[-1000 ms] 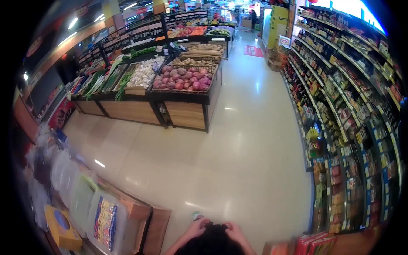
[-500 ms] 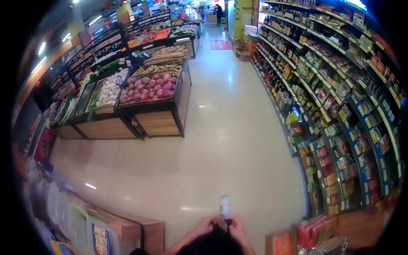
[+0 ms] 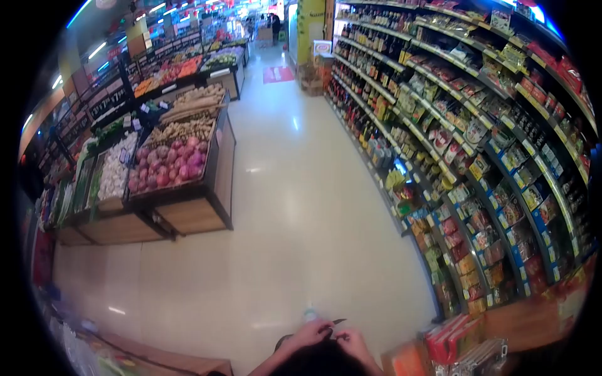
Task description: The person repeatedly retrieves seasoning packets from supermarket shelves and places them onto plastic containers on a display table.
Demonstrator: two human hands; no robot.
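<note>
My left hand (image 3: 311,333) is in front of my dark clothing, at the bottom middle of the head view. Its fingers are curled in on a thin dark strip (image 3: 339,321), whose pointed end sticks out toward the right. Close beside it is my right hand (image 3: 352,342), with thumb and fingers pinched together; what they grip is too small to make out. Beyond the hands, the tip of a white and green shoe (image 3: 310,312) shows on the floor.
Ahead runs a pale tiled aisle (image 3: 282,188). Produce bins on the left hold red onions (image 3: 169,164), garlic (image 3: 116,168) and ginger (image 3: 185,130). Tall shelves of bottles and packets (image 3: 439,138) line the right. Red packs (image 3: 453,337) sit near at the lower right.
The view has turned right and tilted slightly, so the bins sit further left and lower. My left hand has turned over the dark strip; the shoe shows less.
</note>
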